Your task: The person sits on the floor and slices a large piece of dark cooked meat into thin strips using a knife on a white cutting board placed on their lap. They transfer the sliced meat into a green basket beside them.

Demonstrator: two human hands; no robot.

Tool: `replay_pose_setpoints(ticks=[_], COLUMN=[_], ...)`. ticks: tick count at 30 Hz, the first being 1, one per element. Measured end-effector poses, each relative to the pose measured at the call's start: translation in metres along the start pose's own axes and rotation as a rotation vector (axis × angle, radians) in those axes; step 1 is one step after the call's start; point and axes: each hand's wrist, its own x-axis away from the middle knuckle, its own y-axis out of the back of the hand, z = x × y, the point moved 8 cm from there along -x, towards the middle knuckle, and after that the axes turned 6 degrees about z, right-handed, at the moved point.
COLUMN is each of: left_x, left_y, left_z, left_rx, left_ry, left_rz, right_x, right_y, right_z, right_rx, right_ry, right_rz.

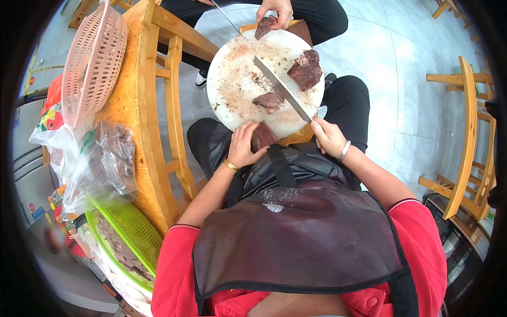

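A round white cutting board point(237, 79), strewn with dark crumbs, stands before me. My right hand point(328, 136) grips the handle of a long-bladed knife point(283, 88), whose blade lies slantwise over the board. At the board's near edge my left hand point(244, 144) is on a piece of dark meat point(263, 136), thumb and fingers around it. A smaller meat piece point(269, 101) rests near the middle, beside the blade. The larger meat chunk point(305, 70) sits at the board's right.
Across the board, another person's hand point(277, 14) holds a meat piece point(263, 28); a thin blade point(226, 16) reaches the rim. On the wooden table point(148, 158) at left are a pink plastic basket point(97, 59), a clear plastic bag point(107, 162) and a green basket point(134, 226) holding sliced meat.
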Motion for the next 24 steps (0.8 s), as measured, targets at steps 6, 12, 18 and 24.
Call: replay_pose_setpoints(ticks=[6, 12, 18, 24], left_x=[-0.047, -0.120, -0.091, -0.043], left_y=[0.023, 0.005, 0.048, 0.016], left_z=[-0.003, 0.012, 0.020, 0.040], left_rx=[0.136, -0.350, -0.099, 0.067], left_ry=[0.041, 0.221, 0.016, 0.099], left_rz=[-0.159, 0.255, -0.190, -0.303], right_x=[0.007, 0.005, 0.004, -0.014], right_y=[0.003, 0.001, 0.001, -0.006], right_z=[-0.006, -0.001, 0.002, 0.023], right_rx=[-0.082, 0.008, 0.044, 0.208], right_ry=[0.020, 0.033, 0.007, -0.030], right_rz=[-0.051, -0.074, -0.067, 0.043])
